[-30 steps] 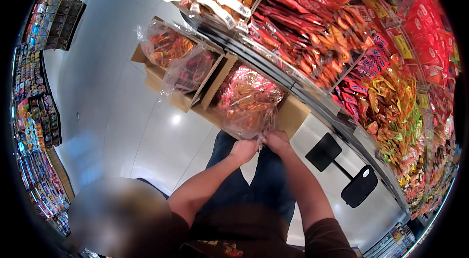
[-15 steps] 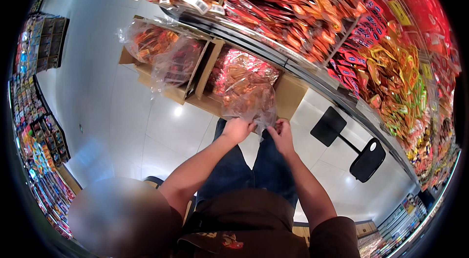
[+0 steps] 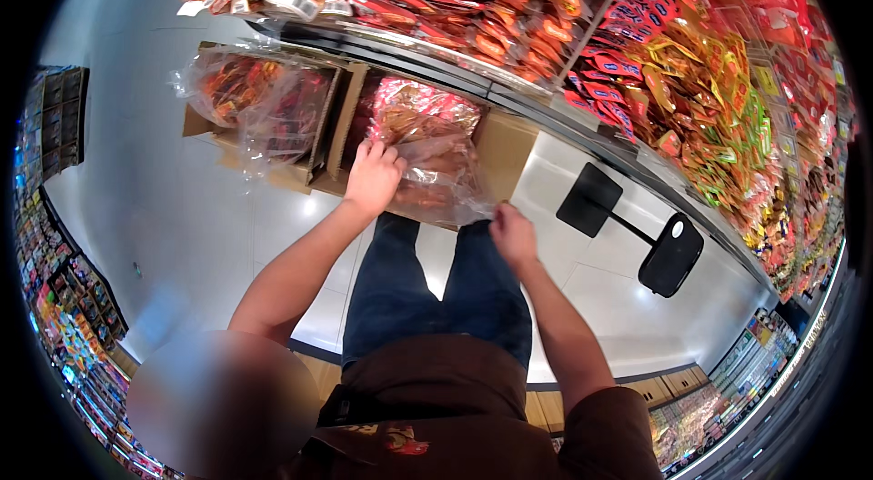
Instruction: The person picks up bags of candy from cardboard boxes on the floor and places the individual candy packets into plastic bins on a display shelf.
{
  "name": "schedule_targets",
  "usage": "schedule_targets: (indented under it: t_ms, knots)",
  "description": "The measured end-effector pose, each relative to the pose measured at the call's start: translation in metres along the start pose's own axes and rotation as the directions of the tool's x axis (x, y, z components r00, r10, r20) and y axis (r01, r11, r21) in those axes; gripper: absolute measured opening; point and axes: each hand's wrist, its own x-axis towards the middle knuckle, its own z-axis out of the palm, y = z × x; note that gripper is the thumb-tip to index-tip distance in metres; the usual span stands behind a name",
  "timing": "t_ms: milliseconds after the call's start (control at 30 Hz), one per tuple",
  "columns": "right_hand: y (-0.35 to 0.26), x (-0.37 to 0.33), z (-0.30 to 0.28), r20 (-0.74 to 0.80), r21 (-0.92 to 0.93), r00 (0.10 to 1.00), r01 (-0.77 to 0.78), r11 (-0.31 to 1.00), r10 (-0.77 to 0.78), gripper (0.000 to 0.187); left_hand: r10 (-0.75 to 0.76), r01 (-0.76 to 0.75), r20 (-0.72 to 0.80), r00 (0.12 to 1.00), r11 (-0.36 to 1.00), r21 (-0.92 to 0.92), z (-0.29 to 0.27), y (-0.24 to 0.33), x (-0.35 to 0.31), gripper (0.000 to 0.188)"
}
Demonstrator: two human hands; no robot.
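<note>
A large clear plastic bag [image 3: 435, 175] of red and orange snack packets lies in an open cardboard box [image 3: 343, 130] in front of my knees. At the bag's left side, my left hand [image 3: 375, 178] has its fingers curled over the plastic. My right hand [image 3: 515, 233] pinches the near right corner of the film and holds it out over the right knee. Shiny red packets [image 3: 423, 103] show through at the far end of the bag. My left fingertips are partly lost against the film.
Left of it stands a second box [image 3: 296, 173] with bagged packets [image 3: 244, 85]. A display shelf [image 3: 473, 3] heaped with snack packets runs along the far side and right. A black platform scale [image 3: 589, 198] with its display [image 3: 671, 255] rests on the tiled floor [image 3: 218, 198].
My hands, close together at the bag's near end before, are now apart. The left moved up and left along the bag; the right stays at its corner. The bag is spread wider.
</note>
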Motion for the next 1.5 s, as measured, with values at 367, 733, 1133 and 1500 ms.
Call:
schedule_targets:
  t_ms: [367,733,1133,1500]
  knots:
    - [-0.005,-0.003,-0.039,-0.027,-0.100,0.984,0.171,0.980,-0.175,0.025,-0.173,0.099,-0.160,0.972,0.916,-0.388,-0.017,-0.046,-0.046,0.014]
    - [0.015,-0.052,-0.042,-0.139,0.030,0.972,0.194,0.980,-0.189,0.014,-0.071,0.050,-0.047,0.996,0.936,-0.350,-0.019,-0.028,-0.043,0.012]
    - [0.025,-0.081,-0.025,-0.195,0.380,0.973,-0.040,0.924,0.122,0.028,0.224,-0.205,0.056,0.973,0.950,-0.234,-0.050,0.080,0.007,0.074]
    - [0.013,-0.073,-0.015,-0.280,0.466,0.943,-0.032,0.884,0.182,0.042,0.372,-0.381,0.247,0.895,0.924,-0.010,-0.035,0.062,0.029,0.034]
